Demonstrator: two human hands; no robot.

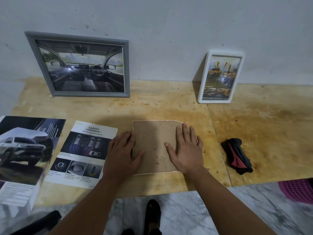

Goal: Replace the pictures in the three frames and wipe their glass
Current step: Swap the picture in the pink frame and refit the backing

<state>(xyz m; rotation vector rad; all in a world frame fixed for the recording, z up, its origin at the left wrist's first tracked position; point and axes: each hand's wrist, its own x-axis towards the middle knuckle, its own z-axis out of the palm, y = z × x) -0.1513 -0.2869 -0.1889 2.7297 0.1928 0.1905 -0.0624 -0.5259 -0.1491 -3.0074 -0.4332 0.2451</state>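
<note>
A picture frame lies face down at the middle of the wooden table, its brown backing board up. My left hand rests flat on its left edge, fingers spread. My right hand lies flat on its right side, covering that edge. A grey frame with a car-interior picture leans on the wall at the back left. A white frame with a yellow-car picture leans at the back right. A black and red cloth lies crumpled to the right of my right hand.
Two loose car brochure pages lie on the left: a "SAFETY" page next to my left hand and a larger page with a white car at the table's edge. A pink basket sits low right, beyond the table's front edge. My feet stand on marble floor.
</note>
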